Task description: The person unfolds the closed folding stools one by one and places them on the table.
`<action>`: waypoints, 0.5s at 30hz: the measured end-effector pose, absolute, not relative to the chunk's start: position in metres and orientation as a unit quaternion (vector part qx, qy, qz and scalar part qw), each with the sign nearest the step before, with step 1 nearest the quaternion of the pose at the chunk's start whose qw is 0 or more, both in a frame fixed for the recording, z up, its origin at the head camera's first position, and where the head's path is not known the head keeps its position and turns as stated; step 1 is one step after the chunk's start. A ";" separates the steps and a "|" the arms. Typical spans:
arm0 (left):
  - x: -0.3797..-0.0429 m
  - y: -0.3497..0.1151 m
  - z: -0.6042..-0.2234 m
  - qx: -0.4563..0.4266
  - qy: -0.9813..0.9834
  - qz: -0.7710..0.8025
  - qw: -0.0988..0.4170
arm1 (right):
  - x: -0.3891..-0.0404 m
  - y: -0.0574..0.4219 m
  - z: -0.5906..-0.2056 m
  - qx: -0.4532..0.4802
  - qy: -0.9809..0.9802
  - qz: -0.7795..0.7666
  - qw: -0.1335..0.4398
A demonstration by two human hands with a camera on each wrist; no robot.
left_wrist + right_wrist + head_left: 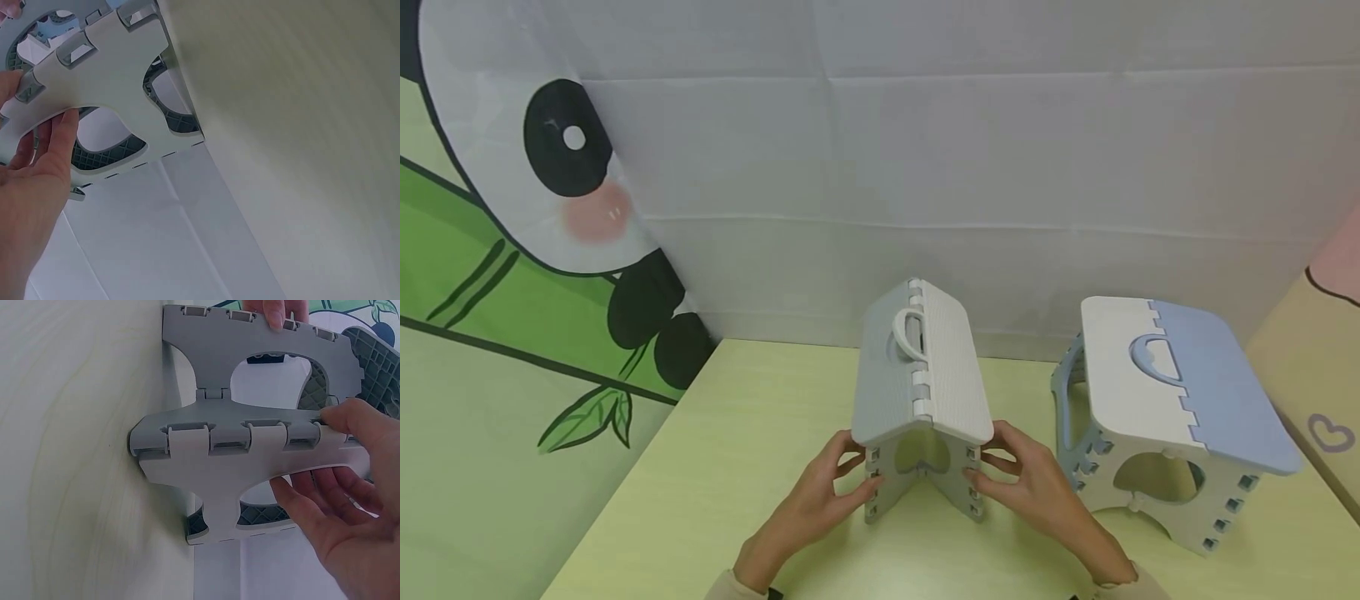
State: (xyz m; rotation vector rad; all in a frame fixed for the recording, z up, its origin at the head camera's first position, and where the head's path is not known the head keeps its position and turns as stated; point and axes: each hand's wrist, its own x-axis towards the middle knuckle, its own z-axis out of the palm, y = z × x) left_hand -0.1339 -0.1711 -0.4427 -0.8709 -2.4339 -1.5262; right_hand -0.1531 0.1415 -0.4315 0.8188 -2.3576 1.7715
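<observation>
A grey and white folding stool (887, 375) stands half folded on the table, its two-part top peaked like a roof and its legs drawn together in a V. A pale loop handle (910, 333) sticks up along the top's hinge line. My left hand (816, 504) grips the left leg panel by its front hinged edge, thumb in front. Mirroring it, my right hand (1037, 483) holds the right leg panel the same way. In the right wrist view, the fingers reach around the panel (219, 469) at its cutout.
To the right stands a second folding stool (1247, 375), blue and white, unfolded with a flat top. White cloth (962, 150) hangs behind the pale table (760, 400). A panda-printed cloth (587, 225) is at the left.
</observation>
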 end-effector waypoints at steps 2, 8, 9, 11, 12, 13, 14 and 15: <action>-0.134 -0.172 -0.442 -0.293 -0.808 -0.506 0.073 | -0.153 0.142 -0.431 0.271 -0.767 0.580 0.041; -0.133 -0.174 -0.440 -0.298 -0.808 -0.503 0.073 | -0.153 0.144 -0.429 0.274 -0.762 0.586 0.034; -0.133 -0.175 -0.439 -0.297 -0.809 -0.503 0.073 | -0.153 0.144 -0.429 0.275 -0.761 0.586 0.032; -0.132 -0.175 -0.438 -0.293 -0.811 -0.501 0.071 | -0.153 0.144 -0.429 0.275 -0.760 0.588 0.031; -0.131 -0.175 -0.437 -0.291 -0.813 -0.499 0.070 | -0.153 0.145 -0.428 0.275 -0.760 0.589 0.030; -0.131 -0.176 -0.436 -0.289 -0.815 -0.498 0.069 | -0.153 0.145 -0.428 0.274 -0.759 0.589 0.030; -0.131 -0.176 -0.436 -0.287 -0.816 -0.497 0.069 | -0.153 0.145 -0.428 0.274 -0.759 0.590 0.029; -0.130 -0.176 -0.435 -0.286 -0.817 -0.495 0.069 | -0.153 0.145 -0.428 0.274 -0.759 0.590 0.029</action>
